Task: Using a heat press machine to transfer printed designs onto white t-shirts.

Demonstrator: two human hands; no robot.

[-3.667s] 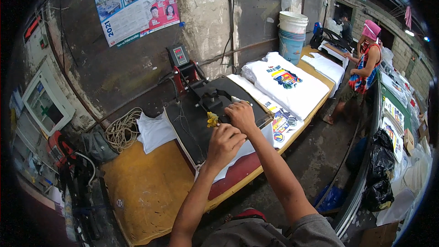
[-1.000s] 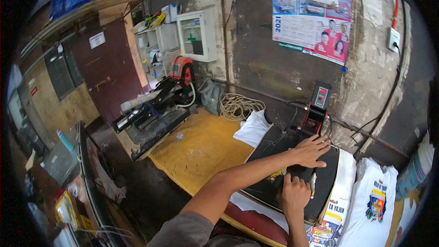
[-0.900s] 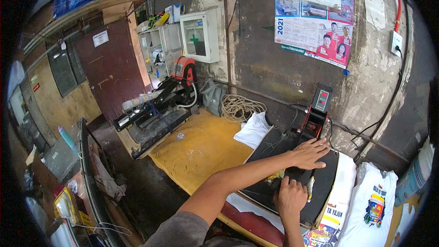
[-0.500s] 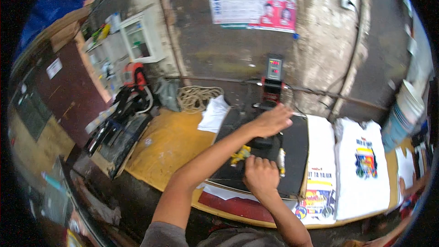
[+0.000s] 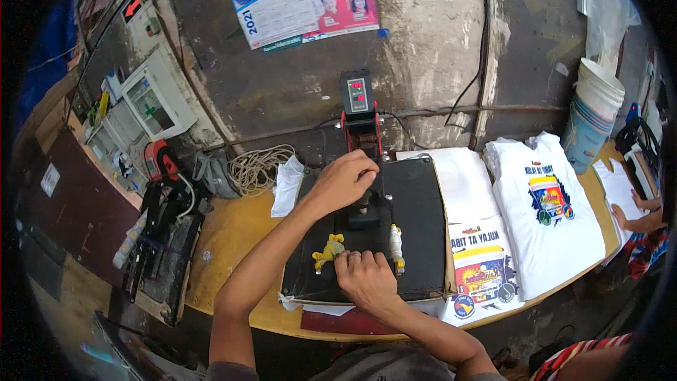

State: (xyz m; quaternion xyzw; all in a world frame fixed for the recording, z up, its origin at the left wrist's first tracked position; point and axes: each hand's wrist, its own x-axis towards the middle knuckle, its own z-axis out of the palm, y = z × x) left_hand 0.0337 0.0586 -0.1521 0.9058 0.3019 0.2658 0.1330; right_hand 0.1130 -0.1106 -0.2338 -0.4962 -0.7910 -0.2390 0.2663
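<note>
In front of me is a heat press with a wide black top plate (image 5: 423, 197) and a lit control box (image 5: 358, 93) on its post. My left hand (image 5: 344, 182) is over the middle of the press, just below the control box. Its fingers are curled, and what lies under them is hidden. Closer to me, my right hand (image 5: 368, 281) is closed around the front handle bar, whose middle it covers. Yellow cloth (image 5: 327, 252) is wrapped on the handle's left side, white wrapping (image 5: 395, 241) on its right.
Right of the press lie a printed sheet (image 5: 483, 268) and a folded white printed T-shirt (image 5: 546, 201). Stacked buckets (image 5: 594, 113) stand behind them. Another person's hands (image 5: 627, 215) touch white cloth at far right. A second press (image 5: 166, 233) and coiled rope (image 5: 261, 169) are at left.
My left hand, stretched out over the press before, now has its fingers curled down there. The right hand stays at the handle. My view has turned, shifting the scene leftward.
</note>
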